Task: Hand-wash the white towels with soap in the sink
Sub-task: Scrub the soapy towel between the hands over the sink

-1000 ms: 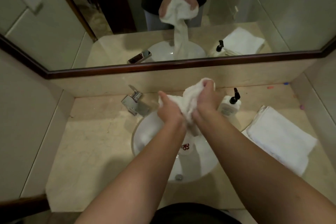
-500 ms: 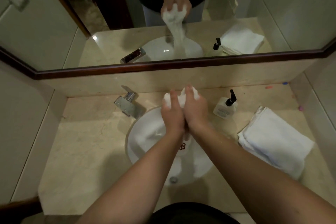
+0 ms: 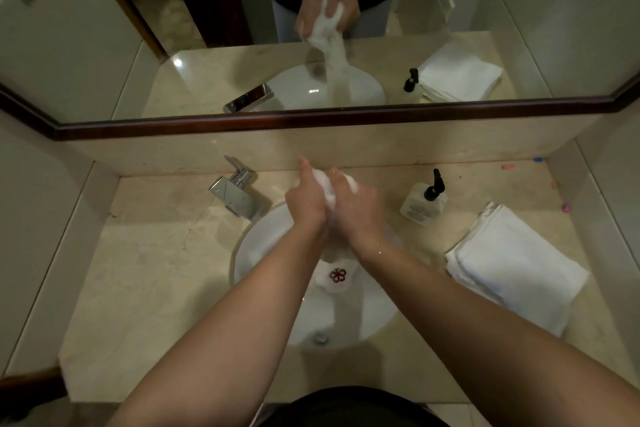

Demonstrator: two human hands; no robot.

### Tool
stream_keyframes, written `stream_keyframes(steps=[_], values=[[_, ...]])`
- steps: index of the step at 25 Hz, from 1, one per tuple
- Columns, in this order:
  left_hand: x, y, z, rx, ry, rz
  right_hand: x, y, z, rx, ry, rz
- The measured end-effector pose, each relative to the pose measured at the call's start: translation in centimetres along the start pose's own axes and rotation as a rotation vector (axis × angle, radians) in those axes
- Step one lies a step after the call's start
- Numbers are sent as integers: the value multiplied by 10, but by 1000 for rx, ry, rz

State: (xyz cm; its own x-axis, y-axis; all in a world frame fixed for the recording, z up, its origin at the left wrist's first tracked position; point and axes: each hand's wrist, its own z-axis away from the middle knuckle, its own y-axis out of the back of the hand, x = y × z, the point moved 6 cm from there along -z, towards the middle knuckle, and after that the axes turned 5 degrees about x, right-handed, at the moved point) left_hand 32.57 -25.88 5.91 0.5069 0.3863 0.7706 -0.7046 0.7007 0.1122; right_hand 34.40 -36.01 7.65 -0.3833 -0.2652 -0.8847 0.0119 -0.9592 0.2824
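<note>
The left hand (image 3: pixel 306 199) and the right hand (image 3: pixel 358 208) are pressed together above the far side of the sink (image 3: pixel 256 250), fingers curled round a bunched white towel (image 3: pixel 329 191) whose lather-pale top shows between them. The rest of that towel hangs straight down from the grip — its long axis runs from the hands toward the person — and its lower end, marked with a small red flower emblem, lies in the basin near the middle. Both hands are equally on it, so the rubbing stroke I expect next works along that hanging length. The basin holds only this towel's tail and the drain (image 3: pixel 320 336) at its near edge; whether water stands in it cannot be told. Outward, the faucet (image 3: pixel 235 194) sits to the left, the soap bottle (image 3: pixel 420 199) just right of the sink, and the folded towels (image 3: pixel 516 267) lie stacked well to the right — apparently unwashed as yet.
</note>
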Motion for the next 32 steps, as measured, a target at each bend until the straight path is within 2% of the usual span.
stream_keyframes(steps=[1, 3, 5, 7, 10, 12, 14, 16, 18, 22, 26, 30, 32], values=[[1, 1, -3, -14, -11, -32, 2, 0, 4, -11, 9, 19], [-6, -4, 1, -153, -9, -55, -1, 13, 0, 51, 16, 1], [-15, -9, 17, -302, 118, 11, -5, 24, -4, 99, 9, -34], [-23, -13, 17, -358, 234, 159, -3, 16, 7, 66, 23, 4], [-37, -14, 11, -301, 214, 210, 1, 5, 21, 99, 95, 94], [-39, -13, 17, -208, 158, 131, 1, 13, 6, 160, 43, 46], [-33, -7, 9, -133, 95, 68, 3, 11, 4, 122, 0, -23], [-26, 2, 0, -91, 80, 53, 2, 1, 17, 39, 61, 50], [-30, 3, 0, -98, 100, 38, 0, -3, 16, -2, 87, 88], [-36, 1, 7, -95, 93, 30, -1, 3, 0, 57, 43, 21], [-36, 6, -9, -103, 149, 85, 6, -8, 11, -17, 95, 79], [-29, 3, -2, -73, 93, 2, -2, -1, -1, 62, 15, -17], [-26, 8, -9, -73, 141, 60, 0, -11, 10, -7, 71, 18]])
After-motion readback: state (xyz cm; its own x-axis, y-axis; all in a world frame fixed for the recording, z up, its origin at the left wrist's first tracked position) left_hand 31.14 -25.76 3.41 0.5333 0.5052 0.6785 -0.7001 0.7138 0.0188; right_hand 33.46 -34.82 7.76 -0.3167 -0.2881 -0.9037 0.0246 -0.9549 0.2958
